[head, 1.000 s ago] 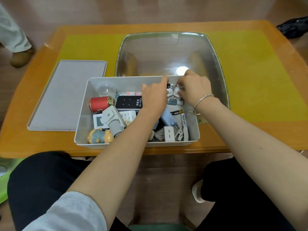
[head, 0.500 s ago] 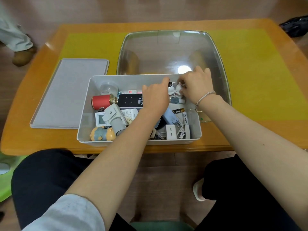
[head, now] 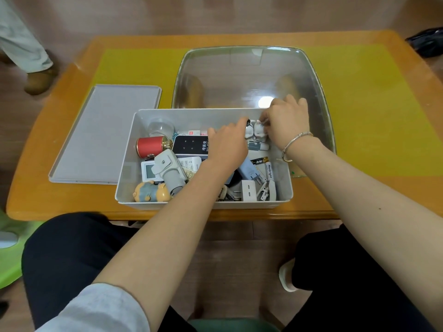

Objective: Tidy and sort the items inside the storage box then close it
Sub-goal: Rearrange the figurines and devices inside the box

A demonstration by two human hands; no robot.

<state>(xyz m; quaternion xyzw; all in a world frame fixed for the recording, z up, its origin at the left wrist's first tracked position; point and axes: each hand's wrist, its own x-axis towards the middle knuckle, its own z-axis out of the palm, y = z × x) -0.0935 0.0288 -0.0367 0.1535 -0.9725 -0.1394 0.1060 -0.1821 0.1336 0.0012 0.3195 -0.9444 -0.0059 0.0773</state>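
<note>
Far left on the counter (head: 72,202) I logged the grey lid (head: 105,133), lying flat just beside the storage box (head: 203,204), which sat open at the near edge. Inside the box, left end: a clear bulb (head: 160,127) at the far corner, a red canister (head: 149,147) below it, a small white display unit (head: 149,170), a grey handheld device (head: 169,172) tilted across it, and a cartoon figurine (head: 151,193) against the near wall. Centre: a black Wi-Fi unit (head: 190,146) and a white remote (head: 190,164), partly under the left forearm. The left hand (head: 227,146) reached toward the far wall, fingers curled, fingertip touching a small white figurine (head: 249,130); I could not tell whether it actually gripped it. Right beside it, the right hand (head: 286,122), a bracelet (head: 296,144) on its wrist, pinched a second white figurine (head: 260,133). Nearer in the right end lay a blue plug adapter (head: 249,170), batteries (head: 269,170) and white plugs (head: 248,194). Behind the box stood a clear plastic tub (head: 318,97).
</note>
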